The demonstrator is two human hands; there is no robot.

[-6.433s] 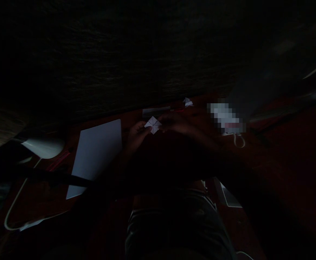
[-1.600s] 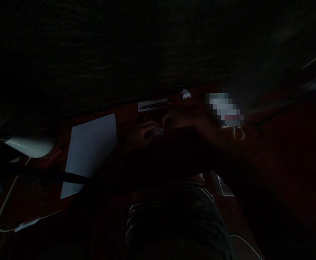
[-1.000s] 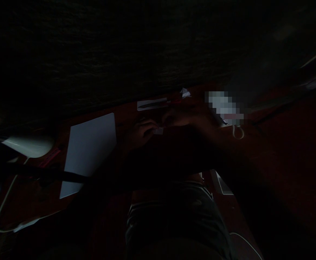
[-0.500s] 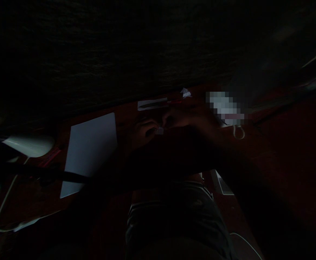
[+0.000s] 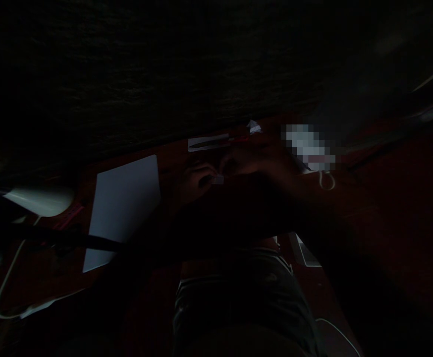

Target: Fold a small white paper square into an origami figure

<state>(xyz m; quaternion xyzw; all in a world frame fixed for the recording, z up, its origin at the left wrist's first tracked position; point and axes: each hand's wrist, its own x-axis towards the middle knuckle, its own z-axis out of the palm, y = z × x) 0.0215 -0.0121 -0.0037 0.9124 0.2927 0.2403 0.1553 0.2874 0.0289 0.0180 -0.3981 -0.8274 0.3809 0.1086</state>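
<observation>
The scene is very dark. My left hand [image 5: 196, 179] is closed, its thumb and fingers pinching a small pale flat piece [image 5: 217, 179], perhaps paper. Curled fingers of my right hand [image 5: 244, 163] come close to the upper right edge of that piece. Whether they touch it is too dim to tell. Just beyond both hands, a knife [image 5: 211, 145] with a dark blade and a reddish handle lies on a pale strip [image 5: 192, 142]. A crumpled white paper [image 5: 254, 127] sits behind the right hand.
A large pale sheet [image 5: 125, 198] lies left of the hands on the reddish surface. Further left are a white lamp head [image 5: 41, 199], its cord [image 5: 6, 282] and a pink-red object [image 5: 70, 216]. At right, a pixelated pale item [image 5: 305, 146] has a cord loop [image 5: 327, 181] by it.
My right fingers have shifted slightly up around the small piece, which shows a little more now. My left hand has hardly moved, and the other things lie as before.
</observation>
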